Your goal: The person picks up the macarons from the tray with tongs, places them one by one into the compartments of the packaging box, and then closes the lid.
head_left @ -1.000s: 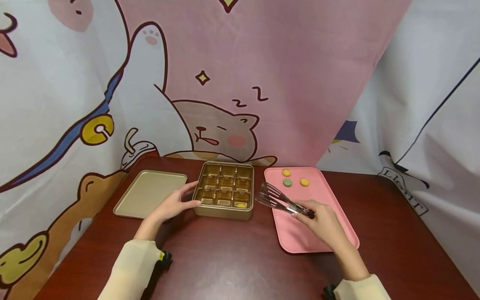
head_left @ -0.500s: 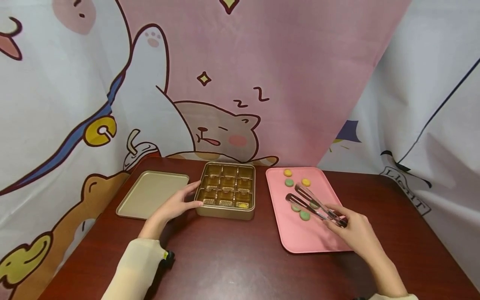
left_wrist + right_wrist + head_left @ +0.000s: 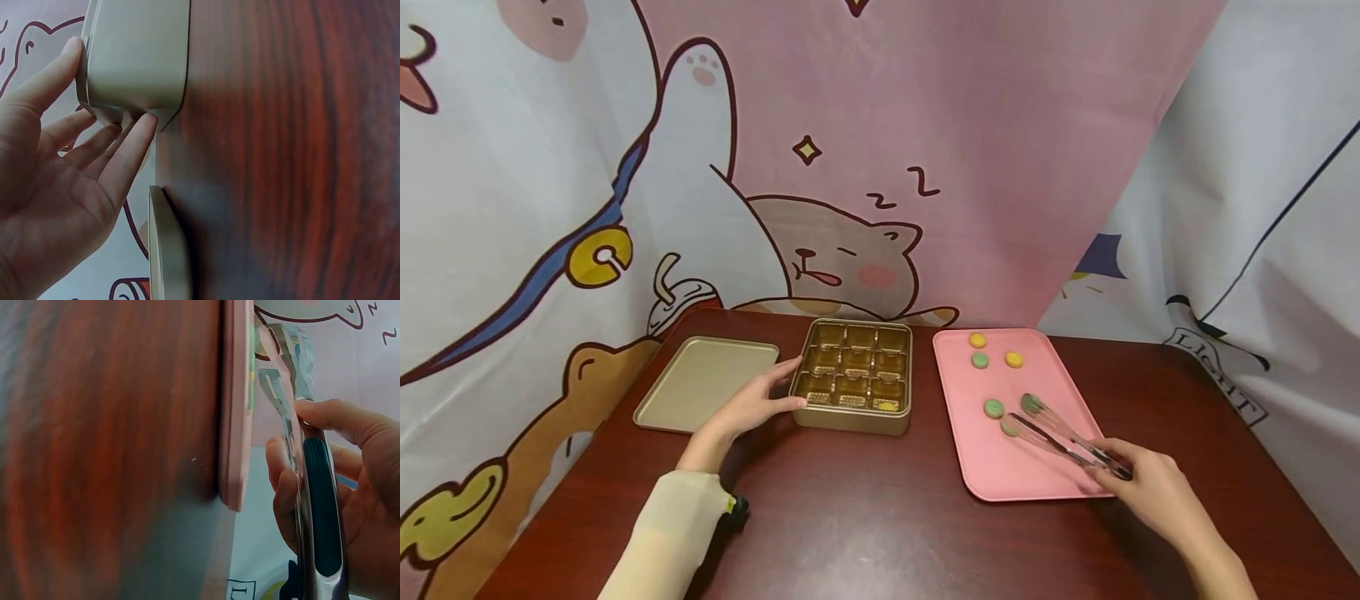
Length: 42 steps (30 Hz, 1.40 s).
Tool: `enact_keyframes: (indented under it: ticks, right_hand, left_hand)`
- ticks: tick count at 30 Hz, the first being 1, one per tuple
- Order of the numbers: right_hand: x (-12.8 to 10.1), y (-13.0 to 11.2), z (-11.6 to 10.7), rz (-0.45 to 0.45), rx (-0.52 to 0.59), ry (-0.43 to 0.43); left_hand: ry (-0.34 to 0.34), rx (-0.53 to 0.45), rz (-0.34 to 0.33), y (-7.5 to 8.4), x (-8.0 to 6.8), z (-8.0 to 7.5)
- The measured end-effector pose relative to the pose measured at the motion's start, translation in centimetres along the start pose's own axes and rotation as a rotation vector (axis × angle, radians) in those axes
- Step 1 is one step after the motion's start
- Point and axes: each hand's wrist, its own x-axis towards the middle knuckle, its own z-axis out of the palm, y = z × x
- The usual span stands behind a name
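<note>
Over the pink tray, the right hand grips tongs whose tips straddle a green macaron.

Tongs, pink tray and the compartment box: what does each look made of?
Tongs: polished metal with bright reflections; a dark green grip insert, probably plastic or rubber, shows in the right wrist view. Pink tray: matte and evenly coloured, likely plastic or silicone. Compartment box: gold satin-sheen walls, probably tin; its glossy liner looks like thin plastic.
</note>
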Motion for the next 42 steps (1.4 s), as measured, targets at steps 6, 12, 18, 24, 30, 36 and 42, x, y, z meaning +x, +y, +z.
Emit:
enact_keyframes:
  ticks: [6,12,18,24,30,36,42]
  right_hand:
    - [0.1,0.3,0.2,0.002,-0.040,-0.077]
    - [0.2,0.0,0.0,0.013,-0.063,-0.115]
    - [0.0,-0.5,0.1,0.008,-0.053,-0.099]
    - [-0.5,-0.6,0.3,0.028,-0.054,-0.093]
    - [-0.8,-0.6,0.5,0.046,-0.036,-0.080]
    - [-1.0,-0.8,0.7,0.014,-0.038,-0.005]
    - [-0.6,-1.4,0.8,-0.001,-0.038,0.024]
  left_hand:
    - [0.003,-0.016,-0.012,-0.1,-0.1,0.2]
    - [0.000,-0.021,-0.026,-0.2,-0.3,0.3]
    - [0.007,-0.034,0.003,-0.1,0.1,0.3]
    - [-0.002,-0.024,0.008,-0.2,0.4,0.5]
    - [0.000,-0.018,0.014,-0.1,0.4,0.5]
    - [-0.002,-0.023,0.019,0.0,0.6,0.2]
    - [0.001,-0.007,0.009,0.0,0.2,-0.1]
